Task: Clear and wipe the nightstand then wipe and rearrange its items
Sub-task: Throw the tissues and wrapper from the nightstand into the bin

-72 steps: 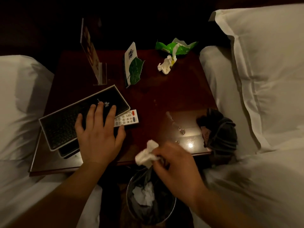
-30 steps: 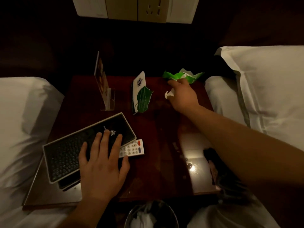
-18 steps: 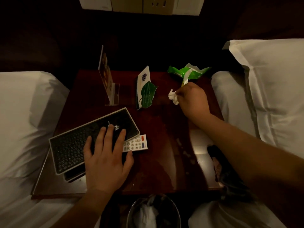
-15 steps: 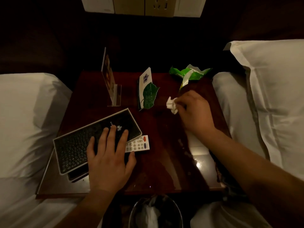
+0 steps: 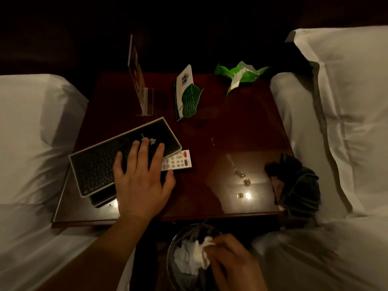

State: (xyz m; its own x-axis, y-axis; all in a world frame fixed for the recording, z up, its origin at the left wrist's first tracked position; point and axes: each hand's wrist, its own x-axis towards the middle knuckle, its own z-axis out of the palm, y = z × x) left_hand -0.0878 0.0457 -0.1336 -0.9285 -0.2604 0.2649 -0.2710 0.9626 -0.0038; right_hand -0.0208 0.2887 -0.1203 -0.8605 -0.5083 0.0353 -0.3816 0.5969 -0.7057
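Right hand [image 5: 232,262] pinches a tissue [image 5: 206,244] over the bin [image 5: 171,248], clearing rubbish, left hand [image 5: 142,181] flat on the folder [image 5: 98,164]; next, probably let go and fetch the wrapper [image 5: 245,73].

tabletop [image 5: 220,127]: dark glossy wood | under left hand [image 5: 142,181]: black folder [image 5: 100,164] stacked on a darker flat item [image 5: 100,199]; white remote [image 5: 178,161] by its fingers, partly under the folder | beyond left hand: clear sign stand [image 5: 138,80]; leaf-print card [image 5: 188,95] | beyond right hand [image 5: 233,263]: droplets [image 5: 241,177]; dark cloth [image 5: 298,185] over the edge; green wrapper [image 5: 241,73] at the far corner
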